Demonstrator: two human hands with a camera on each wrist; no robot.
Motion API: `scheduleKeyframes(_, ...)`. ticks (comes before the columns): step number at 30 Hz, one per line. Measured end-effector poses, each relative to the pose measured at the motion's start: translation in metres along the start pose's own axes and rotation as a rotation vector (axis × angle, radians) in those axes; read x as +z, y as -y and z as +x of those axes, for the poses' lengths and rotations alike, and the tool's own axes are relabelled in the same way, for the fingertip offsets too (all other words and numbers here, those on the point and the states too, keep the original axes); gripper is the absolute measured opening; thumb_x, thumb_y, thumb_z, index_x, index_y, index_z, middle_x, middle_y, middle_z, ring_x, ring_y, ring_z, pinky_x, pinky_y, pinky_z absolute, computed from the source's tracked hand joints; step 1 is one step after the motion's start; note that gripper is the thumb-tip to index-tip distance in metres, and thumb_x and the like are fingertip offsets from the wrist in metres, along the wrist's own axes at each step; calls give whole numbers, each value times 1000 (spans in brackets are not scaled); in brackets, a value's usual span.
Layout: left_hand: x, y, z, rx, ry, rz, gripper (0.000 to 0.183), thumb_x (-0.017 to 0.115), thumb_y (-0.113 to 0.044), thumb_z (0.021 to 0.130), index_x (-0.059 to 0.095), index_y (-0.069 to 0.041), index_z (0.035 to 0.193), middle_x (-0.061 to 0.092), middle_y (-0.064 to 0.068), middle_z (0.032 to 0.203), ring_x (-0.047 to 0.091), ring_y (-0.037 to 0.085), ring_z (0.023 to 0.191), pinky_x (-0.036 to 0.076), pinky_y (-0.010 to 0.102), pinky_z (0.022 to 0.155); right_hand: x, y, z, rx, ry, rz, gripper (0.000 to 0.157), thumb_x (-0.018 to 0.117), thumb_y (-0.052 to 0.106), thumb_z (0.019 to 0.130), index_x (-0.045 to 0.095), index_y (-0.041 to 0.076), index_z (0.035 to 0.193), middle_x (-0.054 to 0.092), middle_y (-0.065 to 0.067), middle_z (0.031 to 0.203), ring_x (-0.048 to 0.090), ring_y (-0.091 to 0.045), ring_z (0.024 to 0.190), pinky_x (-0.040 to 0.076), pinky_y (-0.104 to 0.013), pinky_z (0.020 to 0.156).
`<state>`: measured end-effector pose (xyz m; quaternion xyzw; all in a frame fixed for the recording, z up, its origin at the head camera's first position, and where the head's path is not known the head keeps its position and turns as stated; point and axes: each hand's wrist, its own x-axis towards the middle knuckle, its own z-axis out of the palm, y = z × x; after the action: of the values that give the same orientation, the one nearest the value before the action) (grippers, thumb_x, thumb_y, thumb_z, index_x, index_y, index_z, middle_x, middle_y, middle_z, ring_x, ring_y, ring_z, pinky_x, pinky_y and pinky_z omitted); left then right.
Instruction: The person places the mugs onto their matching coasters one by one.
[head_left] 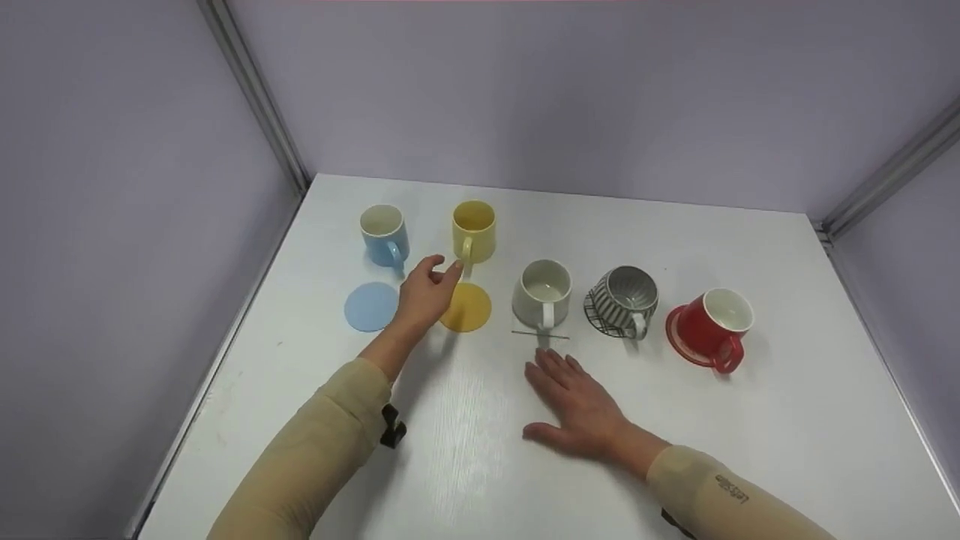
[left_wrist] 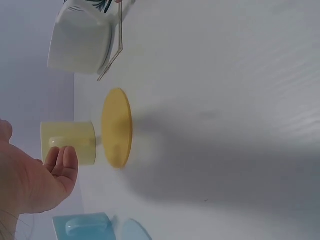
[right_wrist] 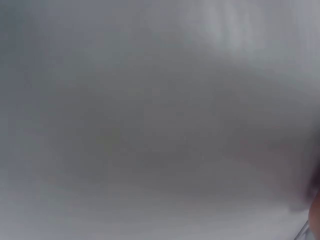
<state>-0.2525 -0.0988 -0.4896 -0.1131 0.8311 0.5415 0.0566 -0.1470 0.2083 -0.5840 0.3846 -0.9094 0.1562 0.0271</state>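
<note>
My left hand (head_left: 429, 294) hangs over the table just in front of the yellow mug (head_left: 484, 234), thumb and fingers apart and nothing between them. In the left wrist view its loosely bent fingertips overlap the yellow mug (left_wrist: 85, 132) near the handle. Below the hand lies a yellow round coaster (head_left: 469, 309). To the left are a blue mug (head_left: 384, 244) and a light blue coaster (head_left: 370, 307). Palm down with fingers straight, my right hand (head_left: 581, 412) rests on the table in front of the white mug (head_left: 541, 300).
The white mug stands on a clear coaster (head_left: 540, 335). Right of it, a grey striped mug (head_left: 626, 300) sits on a black wire coaster (head_left: 596, 322), and a red mug (head_left: 705, 330) on a red coaster (head_left: 679, 341). Walls (head_left: 525, 97) enclose the white table (head_left: 465, 450).
</note>
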Motion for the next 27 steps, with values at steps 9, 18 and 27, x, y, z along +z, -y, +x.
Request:
scheduleKeyframes(9, -12, -7, 17, 20, 15, 28, 65, 55, -50, 108, 47, -7, 157, 59, 18, 145, 58, 31, 131, 49, 45, 110, 9, 24, 32, -33, 34, 20, 94, 55, 73, 98, 39, 10, 164, 29, -17, 172, 24, -32, 160, 22, -51, 127)
scheduleKeyframes(18, -23, -13, 27, 24, 8, 23, 66, 54, -50, 108, 47, -6, 156, 55, 18, 150, 55, 32, 136, 47, 46, 112, 14, 34, 75, -44, 57, -30, 96, 50, 75, 100, 33, 8, 167, 25, -19, 173, 20, -33, 161, 19, -49, 129)
scheduleKeyframes(27, -18, -14, 27, 41, 7, 20, 64, 55, -47, 108, 49, -3, 155, 57, 21, 149, 56, 33, 136, 46, 46, 113, 25, 40, 98, 3, 84, -25, 97, 51, 75, 99, 28, 11, 169, 14, -20, 175, 12, -34, 162, 14, -49, 130)
